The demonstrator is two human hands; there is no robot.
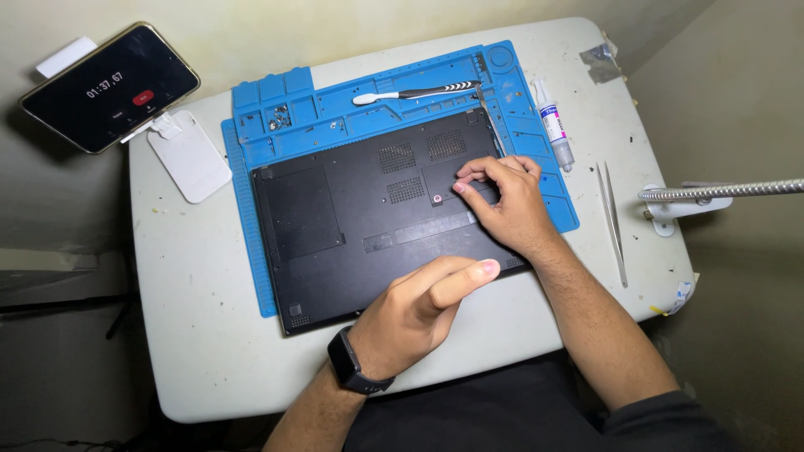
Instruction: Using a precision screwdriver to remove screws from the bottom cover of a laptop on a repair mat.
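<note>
Laptop point(368, 226) lies upside down, black base panel up, on the blue repair mat point(536, 125) in the middle of the white table point(193, 335). The right hand point(507, 201) rests on the panel's right side, fingertips point(466, 177) drawn together as if pinching something small just beside a red mark; whether anything sits between them I cannot tell. The left hand point(419, 314) hovers at the near edge, fingers loosely curled, holding nothing. To work this spot well, I judge the left palm should press the case flat so it cannot slide while the right fingers work, and any small part lifted should go straight into the mat's trays point(280, 113). A toothbrush point(414, 92), a syringe tube point(554, 125) and tweezers point(613, 222) lie within reach
</note>
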